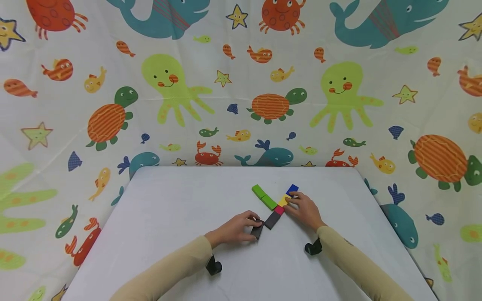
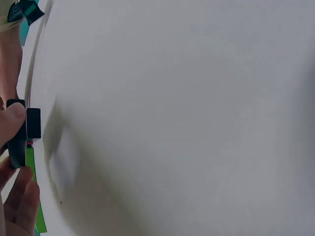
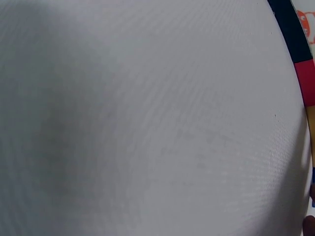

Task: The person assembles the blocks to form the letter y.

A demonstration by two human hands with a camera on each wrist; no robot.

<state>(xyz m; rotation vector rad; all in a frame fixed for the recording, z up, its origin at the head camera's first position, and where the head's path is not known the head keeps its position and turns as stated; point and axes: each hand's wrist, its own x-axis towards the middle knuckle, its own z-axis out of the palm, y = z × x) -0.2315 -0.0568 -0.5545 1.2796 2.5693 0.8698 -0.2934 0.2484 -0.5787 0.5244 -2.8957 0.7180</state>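
My left hand (image 1: 241, 228) pinches a black block (image 1: 257, 230) between thumb and fingers, at the near end of a row of blocks. In the left wrist view the thumb lies across this black block (image 2: 17, 142), with fingertips at its other end. Beside it lies a second black block (image 1: 273, 220), followed by a red block (image 1: 279, 210), a yellow block (image 1: 283, 201) and a blue block (image 1: 292, 189). Bent fingers of my right hand (image 1: 304, 210) hold the yellow block, partly covering it, with fingertips reaching the blue one.
Two green blocks (image 1: 264, 197) lie end to end, slanting from the back left down to the row and forming a V with it. The white table (image 1: 180, 200) ends at a curtain (image 1: 233, 125) printed with sea animals. Dark camera mounts (image 1: 214, 266) hang under both wrists.
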